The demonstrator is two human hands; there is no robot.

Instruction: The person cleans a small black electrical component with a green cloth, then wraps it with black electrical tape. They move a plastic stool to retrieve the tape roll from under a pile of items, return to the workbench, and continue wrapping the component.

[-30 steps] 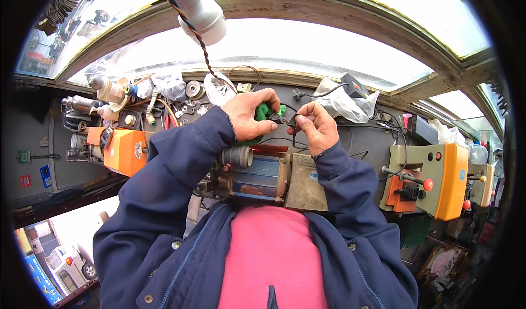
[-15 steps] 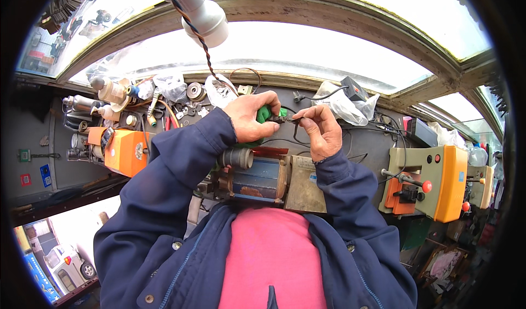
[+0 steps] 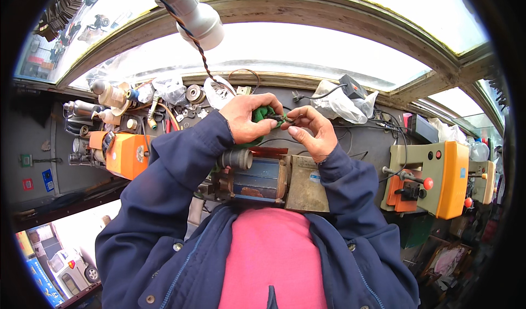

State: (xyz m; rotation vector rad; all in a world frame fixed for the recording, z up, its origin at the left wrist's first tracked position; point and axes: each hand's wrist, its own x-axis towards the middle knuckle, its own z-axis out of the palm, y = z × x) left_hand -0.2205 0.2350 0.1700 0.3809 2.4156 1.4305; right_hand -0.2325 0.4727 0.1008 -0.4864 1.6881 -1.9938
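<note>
Above the bench, my left hand (image 3: pixel 245 120) is closed around a crumpled green item (image 3: pixel 263 112), with a small dark piece (image 3: pixel 277 117) at its fingertips. My right hand (image 3: pixel 311 131) pinches at a short loop of dark wire or cord right beside that piece, fingertips nearly meeting those of my left. Below them lie a blue-grey motor-like machine (image 3: pixel 255 178), a short grey cylinder (image 3: pixel 236 159) and a dusty beige housing (image 3: pixel 304 188). What exactly the green item and dark piece are is too small to tell.
An orange machine (image 3: pixel 126 155) and assorted metal parts sit left. Right stands a beige-orange machine (image 3: pixel 449 180) with a red knob, behind it a black box (image 3: pixel 422 129). White plastic bags (image 3: pixel 350 109) and cables lie along the window. A white pipe fitting (image 3: pixel 201 27) hangs overhead with twisted wires.
My right fingertips have moved leftward, close against the dark piece in my left hand, and the wire loop that dangled below them now shows less. My left hand stays about where it was.
</note>
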